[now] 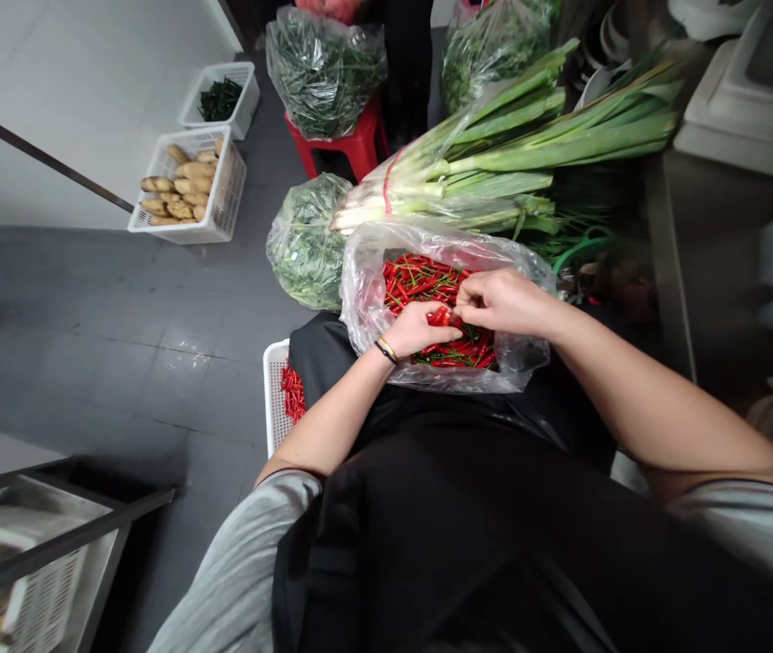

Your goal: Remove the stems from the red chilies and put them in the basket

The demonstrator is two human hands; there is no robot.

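A clear plastic bag (367, 272) lies open in front of my body, full of red chili peppers (414, 281) with green stems. Over the bag my left hand (424, 328) is closed around a few chilies, their red bodies showing between thumb and fingers. My right hand (492, 297) meets it from the right, its fingertips pinched together at the chilies in the left hand. What exactly sits between the right fingertips is too small to make out. By my left leg stands a white basket (276, 399) with loose red chilies (292, 394) in it.
Beyond the bag lies a bundle of large leeks (454, 177), beside a bag of leafy greens (309, 240). Another bag of greens (325, 73) rests on a red stool (338, 150). White crates (223, 218) stand at the far left; a metal counter (672, 254) edges the right.
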